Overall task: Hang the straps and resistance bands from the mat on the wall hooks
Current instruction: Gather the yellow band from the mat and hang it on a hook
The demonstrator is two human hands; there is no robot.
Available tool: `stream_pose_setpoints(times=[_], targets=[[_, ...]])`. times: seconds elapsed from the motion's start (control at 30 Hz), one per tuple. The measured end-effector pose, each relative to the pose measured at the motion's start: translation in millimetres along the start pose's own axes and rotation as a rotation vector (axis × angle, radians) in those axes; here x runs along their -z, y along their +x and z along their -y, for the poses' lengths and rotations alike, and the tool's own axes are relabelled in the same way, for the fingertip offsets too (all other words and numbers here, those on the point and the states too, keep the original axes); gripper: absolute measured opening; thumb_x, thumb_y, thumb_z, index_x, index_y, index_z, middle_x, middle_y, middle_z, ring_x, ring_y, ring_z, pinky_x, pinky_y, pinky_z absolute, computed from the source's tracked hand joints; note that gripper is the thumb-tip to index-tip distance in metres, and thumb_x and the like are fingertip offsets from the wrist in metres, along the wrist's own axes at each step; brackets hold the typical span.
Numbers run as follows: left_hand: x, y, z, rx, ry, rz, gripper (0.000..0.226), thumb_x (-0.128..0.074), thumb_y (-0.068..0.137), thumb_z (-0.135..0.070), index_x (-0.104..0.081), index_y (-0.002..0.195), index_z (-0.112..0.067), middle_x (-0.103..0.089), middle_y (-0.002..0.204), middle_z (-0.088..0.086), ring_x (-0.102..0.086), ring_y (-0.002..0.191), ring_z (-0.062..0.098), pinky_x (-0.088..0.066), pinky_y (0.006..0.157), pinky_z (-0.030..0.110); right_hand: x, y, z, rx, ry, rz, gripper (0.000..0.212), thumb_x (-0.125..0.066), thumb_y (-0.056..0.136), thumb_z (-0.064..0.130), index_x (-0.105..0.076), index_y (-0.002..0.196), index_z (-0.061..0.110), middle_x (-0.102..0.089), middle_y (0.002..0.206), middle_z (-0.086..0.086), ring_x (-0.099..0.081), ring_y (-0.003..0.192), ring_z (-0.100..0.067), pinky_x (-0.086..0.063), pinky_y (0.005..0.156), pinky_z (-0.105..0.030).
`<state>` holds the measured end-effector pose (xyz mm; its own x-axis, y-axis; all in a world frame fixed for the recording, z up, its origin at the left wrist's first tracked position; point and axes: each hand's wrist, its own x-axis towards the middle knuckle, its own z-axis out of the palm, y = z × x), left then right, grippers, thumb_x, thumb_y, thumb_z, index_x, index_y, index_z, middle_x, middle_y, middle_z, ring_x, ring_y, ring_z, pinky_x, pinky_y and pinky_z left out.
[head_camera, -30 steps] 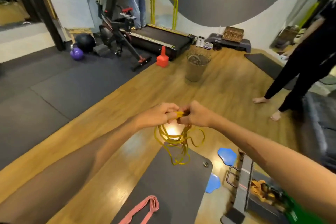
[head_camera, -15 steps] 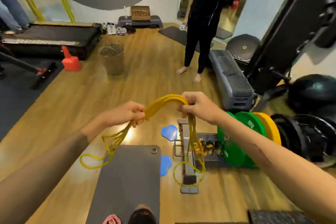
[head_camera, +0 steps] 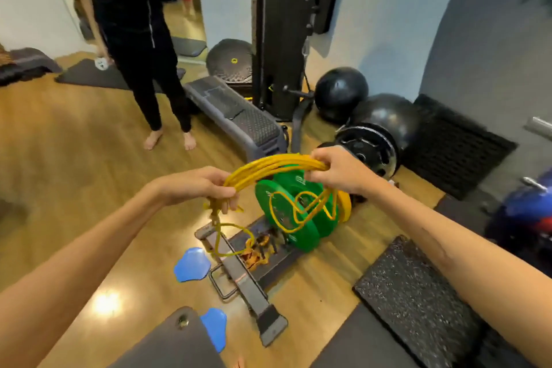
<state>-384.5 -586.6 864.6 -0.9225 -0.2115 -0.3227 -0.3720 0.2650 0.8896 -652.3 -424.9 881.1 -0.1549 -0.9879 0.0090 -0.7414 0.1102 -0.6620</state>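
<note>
A thin, rubbery yellow resistance band (head_camera: 268,167), gathered into several strands, arches between both hands above the glossy wood floor (head_camera: 74,158). The left hand (head_camera: 197,185) grips one end with curled fingers; the right hand (head_camera: 337,170) pinches the other, and loose loops dangle below each. Beneath them stand round green weight plates (head_camera: 286,212); a grey mat (head_camera: 167,340) corner lies nearest the camera.

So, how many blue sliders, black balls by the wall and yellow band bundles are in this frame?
blue sliders: 2
black balls: 2
yellow band bundle: 1
Total: 5
</note>
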Motion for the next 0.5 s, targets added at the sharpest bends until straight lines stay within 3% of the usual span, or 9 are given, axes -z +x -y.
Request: stream_pose_setpoints(times=[0.07, 0.17, 0.27, 0.33, 0.4, 0.5], targets=[[-8.7, 58.6, -26.3, -0.057, 0.039, 0.142, 0.027, -0.067, 0.086, -0.012, -0.059, 0.108, 0.002, -0.072, 0.091, 0.002, -0.065, 0.085, 0.014, -0.050, 0.075, 0.026, 29.1, -1.5, -8.1, -0.063, 0.095, -0.128, 0.009, -0.071, 0.079, 0.003, -0.068, 0.079, 0.012, -0.059, 0.061, 0.003, -0.049, 0.048, -0.001, -0.044, 0.049, -0.021], [-38.0, 141.8, -64.9, -0.187, 0.137, 0.140, 0.025, -0.077, 0.078, -0.017, -0.065, 0.097, -0.004, -0.068, 0.081, 0.004, -0.063, 0.077, 0.012, -0.050, 0.075, 0.035, 70.4, -10.5, -25.9, -0.099, 0.090, -0.196, 0.012, -0.072, 0.077, -0.001, -0.068, 0.080, 0.009, -0.060, 0.058, 0.010, -0.050, 0.049, 0.001, -0.041, 0.050, -0.015], [-59.8, 206.5, -104.5, -0.295, 0.080, 0.052, 0.018, -0.067, 0.089, -0.014, -0.060, 0.080, -0.001, -0.062, 0.061, 0.009, -0.061, 0.059, 0.018, -0.048, 0.065, 0.035, 112.8, -32.5, -65.9, -0.196, 0.043, -0.233, 0.009, -0.076, 0.076, 0.007, -0.069, 0.079, 0.011, -0.063, 0.061, 0.002, -0.053, 0.052, -0.006, -0.044, 0.051, -0.019], [-68.2, 239.9, -130.0, -0.344, 0.052, 0.018, 0.023, -0.062, 0.093, -0.013, -0.055, 0.071, -0.012, -0.053, 0.052, 0.002, -0.052, 0.053, 0.021, -0.045, 0.059, 0.031, 138.3, -51.9, -103.9, -0.300, -0.018, -0.217, 0.008, -0.078, 0.076, 0.015, -0.070, 0.079, 0.015, -0.065, 0.062, 0.001, -0.054, 0.051, -0.005, -0.043, 0.052, -0.019], [-77.0, 276.8, -152.0, -0.394, 0.114, 0.070, 0.027, -0.059, 0.094, -0.013, -0.051, 0.069, -0.019, -0.047, 0.048, -0.003, -0.046, 0.049, 0.020, -0.043, 0.052, 0.028, 159.5, -72.2, -145.9, -0.383, -0.109, -0.202, 0.009, -0.078, 0.074, 0.023, -0.071, 0.077, 0.019, -0.064, 0.062, 0.002, -0.054, 0.053, -0.005, -0.042, 0.054, -0.022], [-89.8, 336.2, -180.0, -0.418, 0.147, 0.105, 0.024, -0.054, 0.097, -0.013, -0.052, 0.073, -0.016, -0.043, 0.046, -0.006, -0.041, 0.045, 0.016, -0.041, 0.050, 0.029, 193.5, -97.7, -200.9, -0.424, -0.057, -0.219, 0.010, -0.077, 0.076, 0.024, -0.069, 0.075, 0.019, -0.064, 0.063, 0.001, -0.059, 0.056, -0.010, -0.044, 0.055, -0.021]])
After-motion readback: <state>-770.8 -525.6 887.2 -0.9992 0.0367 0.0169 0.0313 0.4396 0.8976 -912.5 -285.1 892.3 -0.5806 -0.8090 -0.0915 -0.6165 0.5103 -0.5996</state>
